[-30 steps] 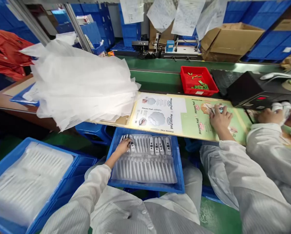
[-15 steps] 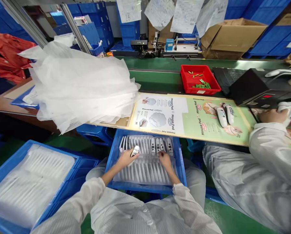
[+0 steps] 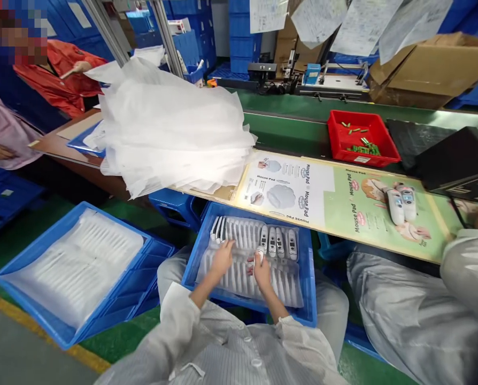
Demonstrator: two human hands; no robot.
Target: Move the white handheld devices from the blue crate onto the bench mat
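On my lap sits a blue crate [image 3: 308, 278] holding a clear slotted tray [image 3: 279, 280]. Several white handheld devices [image 3: 279, 243] lie side by side in the tray's far row. My left hand [image 3: 222, 258] rests on the tray left of them, fingers stretched out, holding nothing. My right hand [image 3: 262, 271] is closed on one white device [image 3: 259, 255] just in front of that row. Two more white devices [image 3: 401, 203] lie on the printed mouse-pad sheet [image 3: 323, 195] on the bench.
A heap of white fabric sheets [image 3: 175, 123] covers the bench's left. A red bin [image 3: 337, 140] stands on the green belt [image 3: 287, 125], with a black machine [image 3: 459, 160] beside it. Another blue crate [image 3: 138, 278] sits at floor left. A co-worker in white [image 3: 423, 315] sits on my right.
The white device that my left hand held is now in my right hand. The co-worker's hand left the mouse-pad sheet, where two devices now lie. My view swung left.
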